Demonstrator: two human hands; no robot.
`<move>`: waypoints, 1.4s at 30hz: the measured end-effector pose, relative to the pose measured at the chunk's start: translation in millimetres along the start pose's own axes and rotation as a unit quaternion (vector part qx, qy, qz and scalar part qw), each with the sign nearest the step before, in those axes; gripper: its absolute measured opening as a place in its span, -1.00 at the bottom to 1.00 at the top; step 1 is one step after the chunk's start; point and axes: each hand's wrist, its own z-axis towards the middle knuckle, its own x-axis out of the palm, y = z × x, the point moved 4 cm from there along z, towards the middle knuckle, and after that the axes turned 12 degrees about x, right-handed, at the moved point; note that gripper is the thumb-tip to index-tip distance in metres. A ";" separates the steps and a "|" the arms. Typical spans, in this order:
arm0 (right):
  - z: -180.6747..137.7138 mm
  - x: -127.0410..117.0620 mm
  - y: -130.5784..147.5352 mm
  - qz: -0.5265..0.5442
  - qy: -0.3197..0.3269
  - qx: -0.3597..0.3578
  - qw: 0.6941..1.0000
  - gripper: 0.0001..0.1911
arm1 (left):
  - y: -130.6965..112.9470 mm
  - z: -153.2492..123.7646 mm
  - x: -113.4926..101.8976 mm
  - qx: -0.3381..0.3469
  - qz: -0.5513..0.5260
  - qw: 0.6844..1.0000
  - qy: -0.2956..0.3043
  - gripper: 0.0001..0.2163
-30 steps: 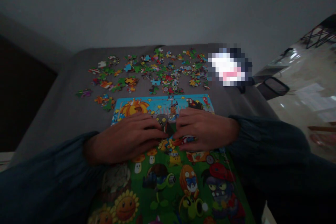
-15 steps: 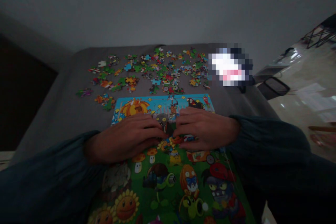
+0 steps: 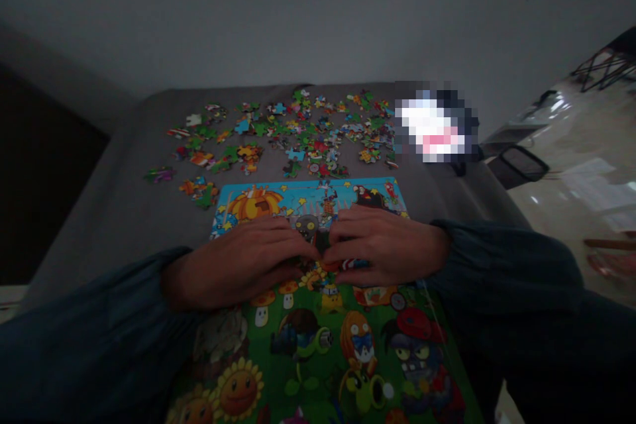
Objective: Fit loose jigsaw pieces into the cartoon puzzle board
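Note:
My left hand (image 3: 248, 262) lies over the middle of a cartoon jigsaw puzzle (image 3: 298, 195), its fingers bent and thumb close to the index finger. From the other side my right hand (image 3: 382, 245) meets it, fingers curled down with the thumb below. Their fingertips nearly touch over a small orange-and-dark puzzle piece (image 3: 328, 265), which they mostly cover. Between the hands shows a grey zombie face (image 3: 307, 226). Closer to me spreads a green picture sheet (image 3: 318, 344) with sunflowers and other cartoon figures.
Many loose puzzle pieces (image 3: 293, 126) are scattered across the grey cloth-covered table (image 3: 124, 165), behind the puzzle. A blurred-out object (image 3: 437, 126) stands at the back right corner. A wall (image 3: 298, 13) rises behind, and a black-framed chair (image 3: 521, 165) is at the right.
My right fingers have shifted slightly left and lifted, so a red-and-white striped bit shows more under them. My left fingertips have moved slightly right. Loose pieces have stayed put.

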 end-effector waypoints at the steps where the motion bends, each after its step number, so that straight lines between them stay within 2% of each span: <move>1: 0.2 0.2 0.1 0.000 0.003 0.001 1.000 -0.76 | -0.2 0.0 -0.3 0.000 -0.001 1.000 0.001 -0.87; 7: -0.1 1.2 -2.7 0.011 0.020 0.031 0.999 -0.72 | 1.7 -1.1 -1.5 -0.008 -0.005 1.000 0.014 -0.88; 21: 1.3 4.2 1.2 0.063 0.041 0.019 0.997 -0.74 | 5.4 -2.1 -1.5 -0.009 -0.021 1.000 -0.006 -0.90; 25: 0.3 3.7 -0.7 0.057 0.042 0.021 0.997 -0.73 | 11.2 -8.5 -15.2 -0.017 0.019 1.000 -0.012 -0.87; 29: -0.9 1.6 -4.9 0.038 0.033 0.036 0.998 -0.73 | 32.6 -25.5 -35.6 -0.068 0.086 0.993 -0.041 -0.81; 31: -1.1 1.0 -6.3 0.035 0.031 0.045 0.998 -0.74 | 42.2 -33.5 -40.4 -0.069 0.110 0.991 -0.044 -0.77; 36: -0.1 0.5 -6.1 0.038 0.031 0.048 0.998 -0.74 | 53.0 -39.9 -35.6 -0.092 0.124 0.988 -0.014 -0.63; 42: 0.2 1.4 -5.7 0.027 0.030 0.043 0.998 -0.73 | 48.5 -30.1 -24.3 -0.108 0.076 0.991 -0.006 -0.68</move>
